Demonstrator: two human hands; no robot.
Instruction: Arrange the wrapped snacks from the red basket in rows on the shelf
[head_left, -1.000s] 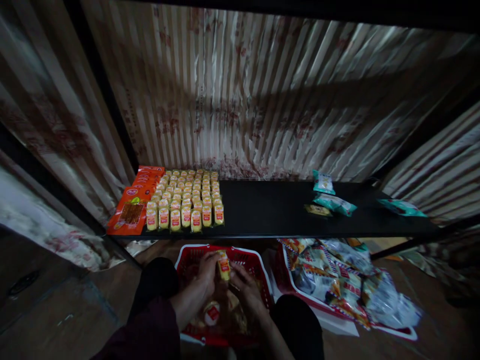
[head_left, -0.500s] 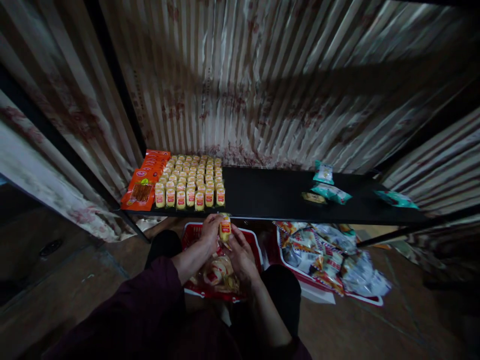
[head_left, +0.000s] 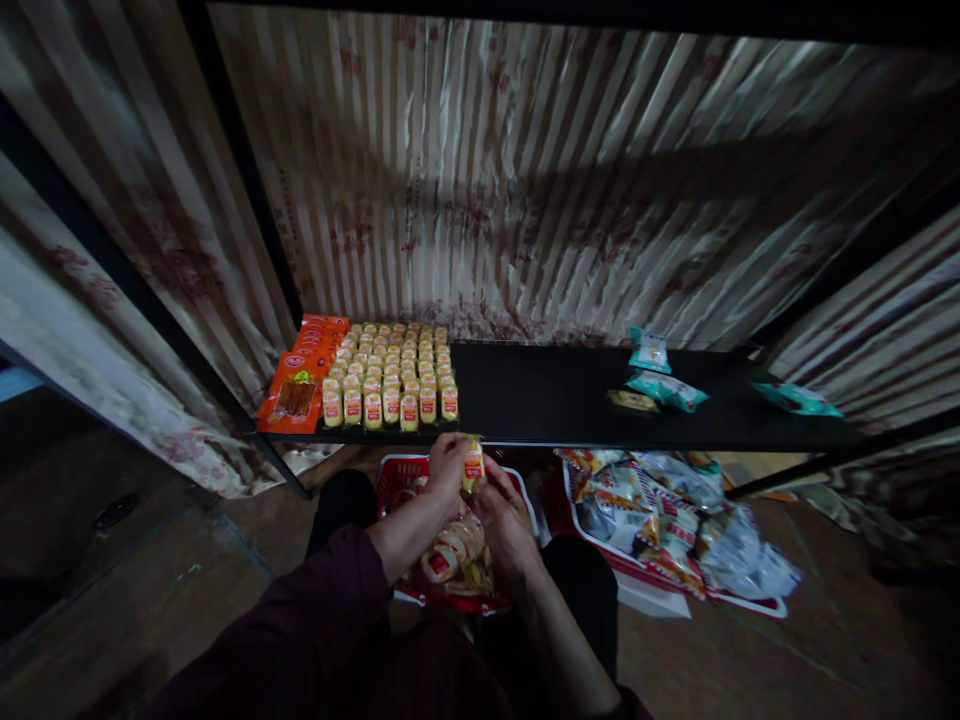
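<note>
My left hand (head_left: 447,466) and my right hand (head_left: 504,505) are both closed round one small yellow snack pack (head_left: 472,466) with a red label. They hold it upright just below the front edge of a black shelf (head_left: 555,400). On the left part of that shelf stand several rows of the same yellow packs (head_left: 394,372), with a stack of orange packets (head_left: 301,375) beside them. Under my hands a red basket (head_left: 390,470) holds more of the yellow packs.
A few green-wrapped packets (head_left: 660,385) lie on the right part of the shelf, one more (head_left: 796,398) at the far right. A second red and white basket (head_left: 675,525) full of mixed snack bags sits on the floor. Striped paper lines the shelf's back and sides.
Both hands have lifted the yellow pack from over the basket up to the shelf's front edge. The view has shifted a little.
</note>
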